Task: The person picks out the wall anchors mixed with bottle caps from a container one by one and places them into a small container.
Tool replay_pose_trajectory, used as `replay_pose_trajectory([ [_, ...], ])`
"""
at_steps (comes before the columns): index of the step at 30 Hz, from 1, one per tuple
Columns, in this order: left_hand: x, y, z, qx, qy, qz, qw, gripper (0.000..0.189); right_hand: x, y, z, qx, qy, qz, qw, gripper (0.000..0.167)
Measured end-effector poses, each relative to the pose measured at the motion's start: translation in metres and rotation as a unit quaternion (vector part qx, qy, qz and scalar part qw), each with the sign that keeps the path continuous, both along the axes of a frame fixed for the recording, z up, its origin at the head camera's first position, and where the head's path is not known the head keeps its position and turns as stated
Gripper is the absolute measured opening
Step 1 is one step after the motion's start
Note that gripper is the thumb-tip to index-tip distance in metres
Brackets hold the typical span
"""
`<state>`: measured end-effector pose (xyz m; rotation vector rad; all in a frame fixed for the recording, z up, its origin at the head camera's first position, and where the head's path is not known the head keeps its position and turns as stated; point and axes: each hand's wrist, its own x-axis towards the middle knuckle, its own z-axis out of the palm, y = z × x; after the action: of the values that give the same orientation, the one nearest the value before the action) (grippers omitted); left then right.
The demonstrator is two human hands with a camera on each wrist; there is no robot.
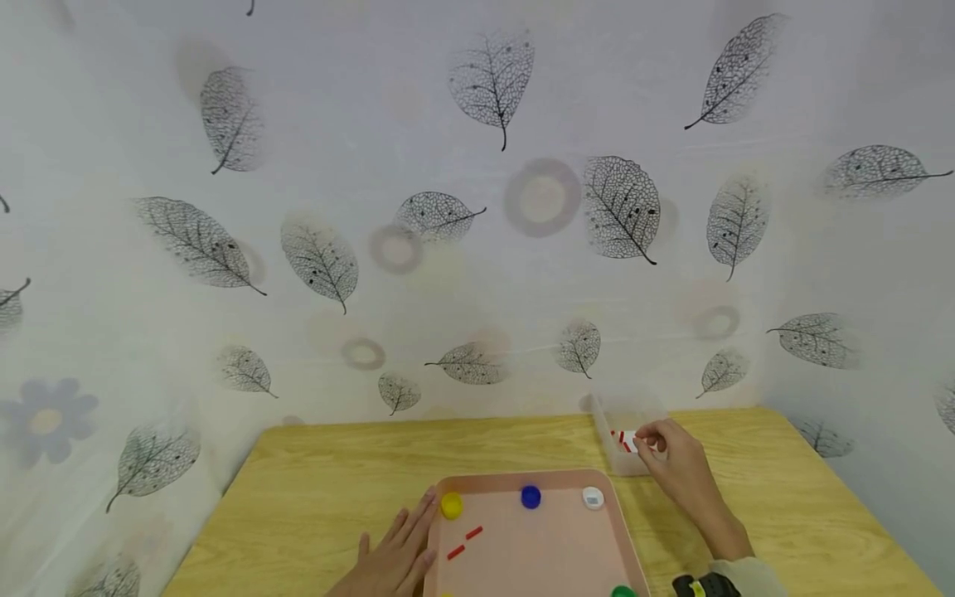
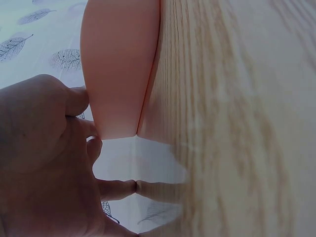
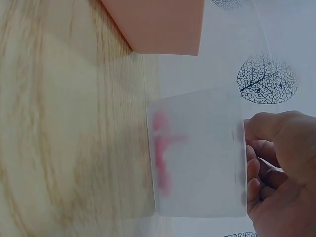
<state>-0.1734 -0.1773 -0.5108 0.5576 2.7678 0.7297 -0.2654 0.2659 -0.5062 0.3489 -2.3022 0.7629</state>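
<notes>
My left hand (image 1: 395, 551) rests at the left rim of a pink tray (image 1: 522, 478), its fingers spread. In the left wrist view, the thumb and a finger touch the outer wall of the tray (image 2: 121, 69), and other fingertips reach the tabletop. My right hand (image 1: 682, 468) is over the near right side of a translucent plastic box (image 1: 634, 468), fingers bent at its opening. Whether the fingertips pinch anything is hidden. Small red sticks (image 1: 622, 437) and a white piece lie in the box. Two red sticks (image 1: 465, 543) lie on the tray's left part.
Along the tray's far side sit a yellow cap (image 1: 451, 506), a blue cap (image 1: 530, 497) and a white cap (image 1: 593, 497). A green cap (image 1: 622, 591) shows at the near right. The wood-grain table (image 1: 336, 464) meets a leaf-patterned wall covering (image 1: 477, 290) behind.
</notes>
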Motion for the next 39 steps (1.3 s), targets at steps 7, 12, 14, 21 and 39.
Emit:
replay_pose_trajectory([
  [7, 0.0, 0.005, 0.004, 0.002, -0.004, -0.009, 1.0, 0.063, 0.005, 0.006, 0.01, -0.009, -0.004, 0.0, 1.0, 0.017],
  [12, -0.001, 0.009, 0.006, 0.005, 0.006, -0.019, 0.9998, 0.062, 0.013, 0.008, 0.025, -0.029, -0.017, 0.005, 0.9994, 0.015],
  [14, -0.002, 0.01, 0.006, 0.007, 0.006, -0.021, 0.9997, 0.062, 0.017, 0.007, 0.032, -0.037, -0.022, 0.011, 0.999, 0.014],
  [21, -0.002, 0.012, 0.006, 0.008, -0.005, -0.024, 0.9997, 0.062, 0.028, 0.003, 0.049, -0.049, -0.043, 0.025, 0.9976, 0.015],
  [39, 0.001, 0.001, 0.003, -0.004, 0.002, -0.006, 1.0, 0.063, 0.043, -0.035, 0.066, -0.057, -0.07, 0.095, 0.9913, 0.013],
])
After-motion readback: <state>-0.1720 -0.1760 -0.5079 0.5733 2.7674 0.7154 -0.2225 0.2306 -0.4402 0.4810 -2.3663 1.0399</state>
